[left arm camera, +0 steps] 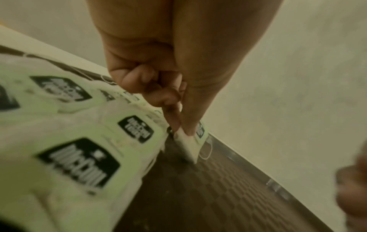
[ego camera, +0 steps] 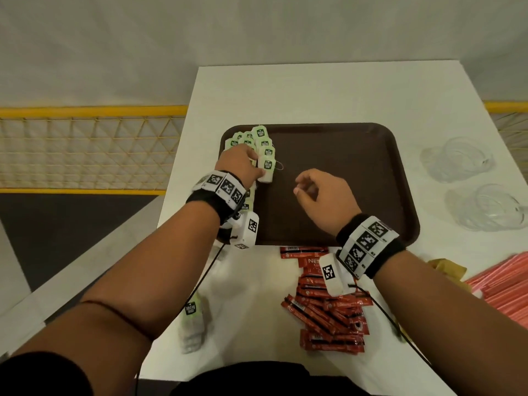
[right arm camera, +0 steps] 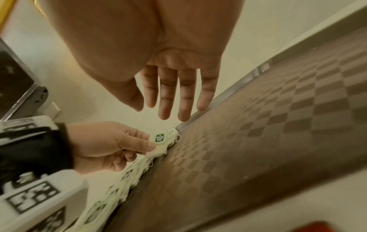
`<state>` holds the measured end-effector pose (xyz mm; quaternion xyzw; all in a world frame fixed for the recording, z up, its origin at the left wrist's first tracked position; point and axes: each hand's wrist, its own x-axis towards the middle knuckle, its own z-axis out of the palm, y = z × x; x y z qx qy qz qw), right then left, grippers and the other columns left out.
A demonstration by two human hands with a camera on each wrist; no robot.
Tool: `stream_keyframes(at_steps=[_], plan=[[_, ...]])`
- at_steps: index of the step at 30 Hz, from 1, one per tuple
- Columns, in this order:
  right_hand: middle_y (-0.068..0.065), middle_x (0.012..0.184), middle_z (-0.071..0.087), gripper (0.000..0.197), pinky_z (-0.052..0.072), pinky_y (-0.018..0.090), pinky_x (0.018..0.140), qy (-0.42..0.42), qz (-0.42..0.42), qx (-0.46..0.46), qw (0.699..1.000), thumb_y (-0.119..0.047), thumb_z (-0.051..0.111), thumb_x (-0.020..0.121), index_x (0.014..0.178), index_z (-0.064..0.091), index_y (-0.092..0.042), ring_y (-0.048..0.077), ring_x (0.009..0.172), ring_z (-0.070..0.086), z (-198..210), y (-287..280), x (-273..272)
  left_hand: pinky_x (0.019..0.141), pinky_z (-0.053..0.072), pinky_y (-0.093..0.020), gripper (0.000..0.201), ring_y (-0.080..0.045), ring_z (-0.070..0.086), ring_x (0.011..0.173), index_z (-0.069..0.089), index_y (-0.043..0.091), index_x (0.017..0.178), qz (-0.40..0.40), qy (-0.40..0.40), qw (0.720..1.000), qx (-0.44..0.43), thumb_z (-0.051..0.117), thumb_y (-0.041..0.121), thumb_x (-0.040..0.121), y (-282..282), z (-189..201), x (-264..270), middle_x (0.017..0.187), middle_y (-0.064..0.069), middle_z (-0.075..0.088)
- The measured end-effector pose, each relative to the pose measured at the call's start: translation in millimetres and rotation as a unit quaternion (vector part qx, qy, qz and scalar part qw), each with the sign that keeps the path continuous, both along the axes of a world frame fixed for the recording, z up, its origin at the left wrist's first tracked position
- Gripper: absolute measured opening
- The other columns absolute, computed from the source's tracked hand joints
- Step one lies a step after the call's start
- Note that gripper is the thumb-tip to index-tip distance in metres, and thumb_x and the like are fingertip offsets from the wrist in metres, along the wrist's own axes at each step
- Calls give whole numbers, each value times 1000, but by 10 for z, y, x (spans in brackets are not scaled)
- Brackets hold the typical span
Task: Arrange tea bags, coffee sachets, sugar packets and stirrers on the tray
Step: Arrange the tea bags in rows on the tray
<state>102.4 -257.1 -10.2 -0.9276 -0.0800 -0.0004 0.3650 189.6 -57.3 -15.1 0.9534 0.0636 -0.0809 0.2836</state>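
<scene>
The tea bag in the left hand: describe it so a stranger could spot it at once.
Start at the brown tray on the white table; a row of green-tagged tea bags runs along its left edge. The one you want is the row's near end bag, the only one pinched by the left hand.

White table (ego camera: 314,92) — yellow mesh fence (ego camera: 85,147).

Readable print on the packets

Tea bag tags (left arm camera: 79,163) carry a dark badge, lettering too blurred to read; a red coffee sachet (ego camera: 311,262) by the tray's near edge shows "NE…".
</scene>
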Motion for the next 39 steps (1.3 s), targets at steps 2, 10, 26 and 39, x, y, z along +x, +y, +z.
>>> stream_keyframes(at_steps=[2, 10, 26, 39], plan=[[-14, 86, 58, 12, 42, 20, 71, -13, 28, -52, 998, -30, 60, 92, 102, 64, -24, 4, 76, 54, 12, -3, -49, 88, 51, -32, 32, -20, 62, 102, 62, 24, 102, -4, 11, 999, 41, 81, 30, 76, -25, -23, 68, 111, 1, 64], [-7, 89, 58, 13, 41, 27, 71, -15, 147, -115, 982, -31, 57, 93, 100, 64, -23, 12, 83, 53, 73, 278, -273, 81, 49, -31, 31, -22, 62, 98, 59, 24, 100, 11, -26, 998, 52, 74, 41, 79, 34, 78, -85, 104, 0, 66], [11, 108, 65, 42, 54, 44, 76, 33, 396, -294, 869, -16, 45, 94, 136, 41, -20, 36, 96, 65, -111, 1533, -660, 76, 43, -21, 29, 4, 53, 71, 69, 31, 102, -57, 140, 985, 78, 77, 44, 78, 1355, 162, -2122, 100, 15, 67], [6, 80, 47, 3, 38, 36, 62, 33, 362, -343, 866, -13, 46, 97, 95, 45, -15, 34, 87, 60, -79, 1621, -652, 74, 45, -23, 35, -10, 55, 83, 68, 27, 96, -144, 168, 971, 88, 80, 47, 72, 1361, 19, -2313, 93, 10, 60]])
